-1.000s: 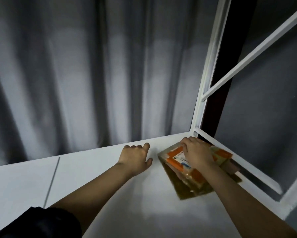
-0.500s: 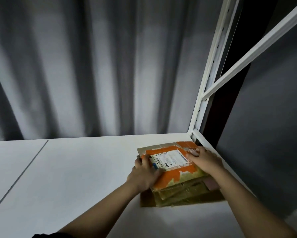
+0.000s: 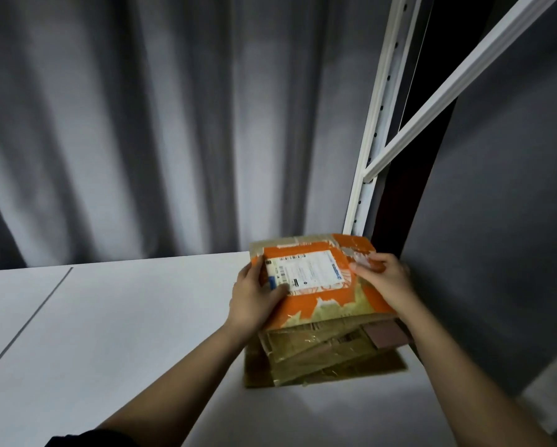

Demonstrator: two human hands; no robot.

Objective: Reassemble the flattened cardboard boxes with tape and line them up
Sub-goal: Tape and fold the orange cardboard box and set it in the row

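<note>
A flattened cardboard box [image 3: 328,304] with orange tape and a white shipping label is tilted up off a stack of flattened boxes [image 3: 322,356] at the right end of the white table [image 3: 125,333]. My left hand [image 3: 254,301] grips its left edge, thumb on top near the label. My right hand [image 3: 383,279] grips its right edge, fingers curled over the top. The stack below is brown with glossy clear tape; how many boxes it holds is hidden.
A grey curtain [image 3: 141,124] hangs behind the table. A white metal rack post [image 3: 370,140] with a diagonal brace [image 3: 464,79] stands at the table's back right corner. A dark seam [image 3: 28,321] crosses the tabletop at the left.
My left hand moved from the bare tabletop onto the top box's left edge. Both hands have lifted that box off the stack, and it is now tilted toward me.
</note>
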